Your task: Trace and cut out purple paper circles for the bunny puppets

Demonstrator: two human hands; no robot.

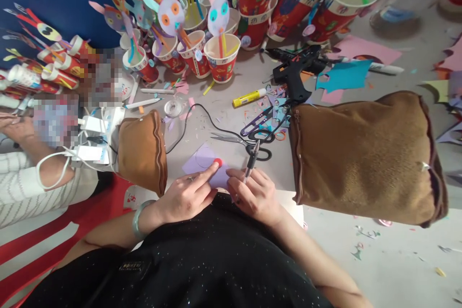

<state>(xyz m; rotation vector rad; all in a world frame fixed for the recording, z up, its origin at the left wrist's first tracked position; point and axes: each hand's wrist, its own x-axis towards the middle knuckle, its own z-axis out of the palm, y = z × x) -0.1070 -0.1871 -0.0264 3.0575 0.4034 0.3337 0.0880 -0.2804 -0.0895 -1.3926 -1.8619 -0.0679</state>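
Observation:
A piece of purple paper [188, 166] with a drawn circle lies at the table's front edge. My left hand [191, 197] rests at its lower left, the index finger stretched out and pressing a small red disc [218, 162] onto it. The other left fingers are curled, and the thumb is partly hidden near the paper's edge. On the paper's right side, my right hand [254, 195] is closed around a pen [251, 161], whose tip points up and away from the paper. Just beyond it lie black-handled scissors [249, 142], blades to the left.
Brown cushions flank the work spot, a large one [361, 159] right and a smaller one [141, 149] left. Behind are a glue gun [294, 70] with its cord, a yellow glue stick [249, 98], paper scraps and decorated paper cups [222, 62]. Another person's arm [39, 154] is at left.

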